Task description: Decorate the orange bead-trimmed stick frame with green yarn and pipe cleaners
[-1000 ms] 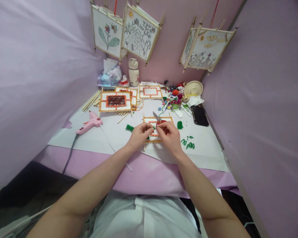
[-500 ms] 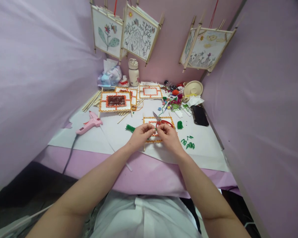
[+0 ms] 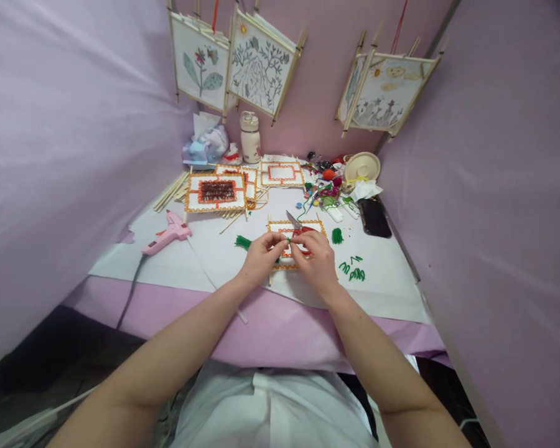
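Note:
My left hand (image 3: 261,255) and my right hand (image 3: 313,258) meet over a small white panel with orange trim (image 3: 308,224) on the white paper. Both pinch a short green fuzzy stem (image 3: 288,241) between their fingertips. Red-handled scissors (image 3: 297,225) lie on the panel just beyond my fingers. A bundle of green stems (image 3: 242,241) lies left of my left hand. Bent green pieces (image 3: 353,270) lie to the right of my right hand.
A pink glue gun (image 3: 167,233) with its cord lies at the left. More trimmed panels (image 3: 217,190), sticks, a bottle (image 3: 251,137), a bowl (image 3: 363,166), coloured bits and a black phone (image 3: 374,217) stand at the back. Painted lanterns (image 3: 259,62) hang above.
My hands have drawn a little closer together and the right fingers have shifted left over the green stem. The view has tilted slightly.

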Demonstrator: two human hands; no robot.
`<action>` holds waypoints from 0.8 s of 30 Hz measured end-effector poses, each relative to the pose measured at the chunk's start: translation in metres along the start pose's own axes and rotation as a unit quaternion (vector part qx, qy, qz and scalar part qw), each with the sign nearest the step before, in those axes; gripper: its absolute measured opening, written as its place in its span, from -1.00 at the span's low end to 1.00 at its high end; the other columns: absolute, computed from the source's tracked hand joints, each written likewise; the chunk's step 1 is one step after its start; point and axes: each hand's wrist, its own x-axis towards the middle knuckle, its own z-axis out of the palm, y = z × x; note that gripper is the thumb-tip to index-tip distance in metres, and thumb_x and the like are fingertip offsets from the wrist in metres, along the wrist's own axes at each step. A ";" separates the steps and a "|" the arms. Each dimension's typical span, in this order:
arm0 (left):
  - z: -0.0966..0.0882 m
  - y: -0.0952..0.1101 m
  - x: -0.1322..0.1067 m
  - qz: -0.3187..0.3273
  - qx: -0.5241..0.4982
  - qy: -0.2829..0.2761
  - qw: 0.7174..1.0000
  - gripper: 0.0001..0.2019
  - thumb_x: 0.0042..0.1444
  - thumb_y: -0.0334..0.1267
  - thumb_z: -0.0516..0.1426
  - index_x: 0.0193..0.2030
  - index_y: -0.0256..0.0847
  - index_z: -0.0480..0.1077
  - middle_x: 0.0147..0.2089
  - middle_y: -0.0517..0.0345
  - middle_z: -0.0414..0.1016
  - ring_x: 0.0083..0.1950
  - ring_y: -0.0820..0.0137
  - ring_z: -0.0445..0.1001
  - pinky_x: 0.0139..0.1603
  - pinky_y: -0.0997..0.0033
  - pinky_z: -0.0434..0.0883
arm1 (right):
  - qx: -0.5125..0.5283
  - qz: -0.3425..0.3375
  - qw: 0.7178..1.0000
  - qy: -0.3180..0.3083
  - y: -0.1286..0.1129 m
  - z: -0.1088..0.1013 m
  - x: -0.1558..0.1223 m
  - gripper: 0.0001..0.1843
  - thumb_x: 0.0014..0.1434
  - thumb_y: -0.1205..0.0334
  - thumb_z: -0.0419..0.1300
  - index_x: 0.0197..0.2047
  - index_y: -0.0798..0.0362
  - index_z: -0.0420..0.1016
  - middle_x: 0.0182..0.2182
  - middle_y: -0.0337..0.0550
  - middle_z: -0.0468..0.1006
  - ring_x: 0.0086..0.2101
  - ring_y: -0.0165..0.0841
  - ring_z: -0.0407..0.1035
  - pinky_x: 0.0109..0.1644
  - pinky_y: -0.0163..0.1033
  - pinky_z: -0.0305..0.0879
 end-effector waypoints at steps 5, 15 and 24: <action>0.000 0.001 -0.001 0.025 0.060 0.009 0.998 -0.80 0.11 -0.16 0.16 -0.27 -0.27 0.47 -0.35 0.16 0.45 -0.34 0.46 0.34 -0.28 0.46 0.29 | -0.003 0.006 1.000 0.002 0.004 0.002 0.000 -0.90 0.19 0.31 0.17 -0.34 0.04 0.50 -0.36 -0.11 0.54 -0.26 -0.27 0.40 -0.12 -0.14 0.30; 0.002 -0.003 0.000 -0.014 0.035 0.003 0.999 -0.78 0.05 -0.13 0.19 -0.30 -0.27 0.46 -0.42 0.20 0.43 -0.39 0.47 0.33 -0.34 0.47 0.27 | 0.025 0.088 0.996 -0.003 0.000 0.002 0.001 -0.88 0.09 0.34 0.14 -0.48 0.03 0.38 -0.48 -0.21 0.41 -0.38 -0.34 0.29 -0.24 -0.21 0.22; 0.001 -0.003 0.002 -0.034 0.061 0.002 0.998 -0.80 0.10 -0.14 0.12 -0.39 -0.25 0.38 -0.51 0.27 0.32 -0.49 0.51 0.21 -0.46 0.49 0.15 | 0.170 0.265 0.948 -0.039 0.003 -0.001 0.004 -0.90 0.02 0.25 0.16 -0.47 0.06 0.46 -0.51 -0.26 0.45 -0.48 -0.41 0.26 -0.37 -0.29 0.20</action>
